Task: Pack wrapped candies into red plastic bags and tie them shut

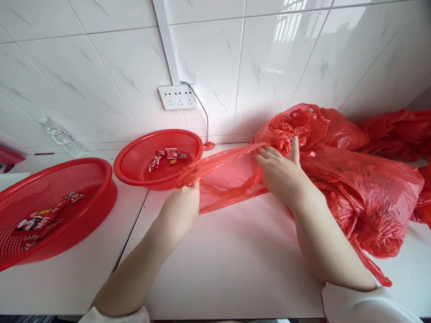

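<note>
A thin red plastic bag (229, 179) is stretched out sideways above the white table. My left hand (182, 204) is closed on its gathered left end, close to the front rim of the middle basket. At the bag's right end, my right hand (278, 168) touches the film with its fingers stretched out and its thumb raised away from them. The undersides of those fingers are hidden. Just behind and right of my right hand lie filled red plastic bags (363, 193), crumpled and bulging.
Two red perforated baskets, a middle one (126, 168) and a left one (101, 202), hold small red wrapped packets (171, 154). A clear plastic bottle (65, 139) is by the tiled wall. A socket panel (178, 97) with a grey cable (206, 116) is above the white table (215, 269).
</note>
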The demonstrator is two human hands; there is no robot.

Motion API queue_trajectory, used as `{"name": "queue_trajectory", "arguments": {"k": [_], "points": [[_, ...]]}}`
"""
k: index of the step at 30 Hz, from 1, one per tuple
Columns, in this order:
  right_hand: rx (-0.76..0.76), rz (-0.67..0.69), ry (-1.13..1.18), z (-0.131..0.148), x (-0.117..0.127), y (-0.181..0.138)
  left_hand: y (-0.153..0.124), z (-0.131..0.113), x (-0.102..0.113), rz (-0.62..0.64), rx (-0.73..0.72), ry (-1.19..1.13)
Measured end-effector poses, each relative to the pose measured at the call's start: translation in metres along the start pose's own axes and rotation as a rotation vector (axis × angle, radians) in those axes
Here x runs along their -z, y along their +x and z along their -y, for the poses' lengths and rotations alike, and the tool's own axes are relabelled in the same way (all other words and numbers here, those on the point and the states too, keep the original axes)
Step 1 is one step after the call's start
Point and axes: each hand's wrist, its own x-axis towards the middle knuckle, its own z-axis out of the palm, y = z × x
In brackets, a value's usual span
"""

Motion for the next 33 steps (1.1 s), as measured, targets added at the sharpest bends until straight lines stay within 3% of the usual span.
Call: {"name": "queue_trajectory", "arguments": {"k": [2, 7, 12, 16, 19, 23, 26, 28, 31, 33], "points": [[0.036, 0.025, 0.009, 0.004, 0.004, -0.003, 0.005, -0.001, -0.007, 0.009, -0.022, -0.038], [0.181, 0.093, 0.147, 0.049, 0.000, -0.002, 0.008, -0.013, -0.026, 0.056, -0.101, -0.094], [0.200, 0.426, 0.193, 0.061, -0.048, 0.006, 0.008, -0.017, -0.034, 0.100, -0.146, 0.051], [0.278, 0.619, 0.327, 0.056, -0.072, 0.007, 0.026, -0.015, -0.040, 0.014, -0.306, -0.106], [0.292, 0.611, 0.350, 0.055, -0.071, 0.008, 0.043, -0.008, -0.047, -0.012, -0.332, -0.180], [0.190, 0.594, 0.231, 0.047, -0.069, 0.013, 0.057, 0.010, -0.059, 0.077, -0.062, -0.017], [0.061, 0.573, 0.200, 0.034, -0.076, 0.018, 0.060, 0.019, -0.063, 0.122, 0.011, 0.015], [0.049, 0.600, 0.232, 0.026, -0.079, 0.020, 0.059, 0.021, -0.061, 0.144, 0.001, 0.024], [0.150, 0.692, 0.328, 0.020, -0.075, 0.022, 0.056, 0.021, -0.053, 0.170, -0.073, -0.005], [0.230, 0.680, 0.415, 0.022, -0.067, 0.023, 0.055, 0.021, -0.048, 0.192, -0.149, -0.056]]}}
